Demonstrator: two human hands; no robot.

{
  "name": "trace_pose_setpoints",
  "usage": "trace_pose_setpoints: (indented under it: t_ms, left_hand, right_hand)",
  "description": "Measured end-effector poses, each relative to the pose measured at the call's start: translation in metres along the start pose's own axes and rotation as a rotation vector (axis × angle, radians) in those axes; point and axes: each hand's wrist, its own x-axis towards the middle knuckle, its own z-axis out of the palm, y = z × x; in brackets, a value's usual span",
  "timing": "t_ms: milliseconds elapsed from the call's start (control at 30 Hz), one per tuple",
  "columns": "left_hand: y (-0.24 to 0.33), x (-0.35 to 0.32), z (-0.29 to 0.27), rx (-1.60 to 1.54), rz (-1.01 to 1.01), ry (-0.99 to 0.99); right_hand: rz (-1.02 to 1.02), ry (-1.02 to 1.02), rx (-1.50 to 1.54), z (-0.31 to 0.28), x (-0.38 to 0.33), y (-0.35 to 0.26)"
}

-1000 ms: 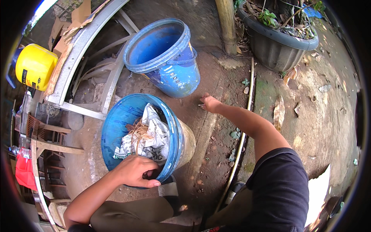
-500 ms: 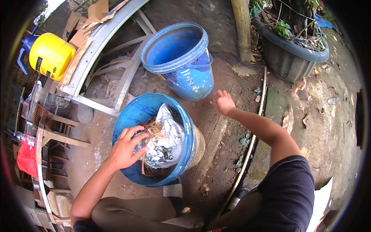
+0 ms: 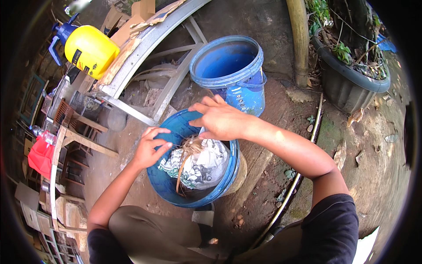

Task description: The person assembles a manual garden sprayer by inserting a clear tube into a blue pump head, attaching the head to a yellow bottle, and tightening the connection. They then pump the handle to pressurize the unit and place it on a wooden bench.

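A blue bucket (image 3: 154,178) stands in front of me. Inside lies a crumpled white plastic bag (image 3: 211,165) with dark and green print, together with dry brown fibres (image 3: 190,147). At the bucket's left rim is my left hand (image 3: 151,147), its thumb drawn close to a fingertip; whatever is pinched there, perhaps a thin strand, is too small to name. Over the far rim reaches my right hand (image 3: 220,119), palm down, fingers apart and holding nothing I can see. It covers part of the rim and the bag's top.
A second blue bucket (image 3: 252,94) with a handle stands just beyond. To its left is a metal frame (image 3: 173,88), with a yellow pressure sprayer (image 3: 90,52) nearby. A bamboo post (image 3: 299,48) and a large dark plant pot (image 3: 347,90) stand at right. A thin pipe (image 3: 288,196) crosses the ground.
My right hand has come left from beside the second bucket to above the near bucket. My left hand has risen from the bag to the rim, its fingers drawn closer. The view has shifted.
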Motion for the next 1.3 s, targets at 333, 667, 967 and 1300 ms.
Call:
trace_pose_setpoints:
  t_ms: [333, 667, 967, 1300]
  left_hand:
    - [-0.056, -0.045, 0.03, -0.533, -0.718, -0.073]
    - [-0.014, 0.01, 0.007, -0.353, -0.487, -0.082]
    - [0.094, 0.098, -0.005, -0.337, -0.292, -0.126]
    - [0.132, 0.183, 0.087, -0.291, -0.074, 0.08]
  right_hand:
    - [0.818, -0.271, 0.412, -0.025, -0.026, 0.001]
    - [1.102, -0.664, 0.609, -0.075, -0.057, -0.005]
    - [1.225, -0.623, 0.685, -0.134, -0.135, -0.045]
    - [1.41, -0.487, 0.495, -0.238, -0.203, -0.013]
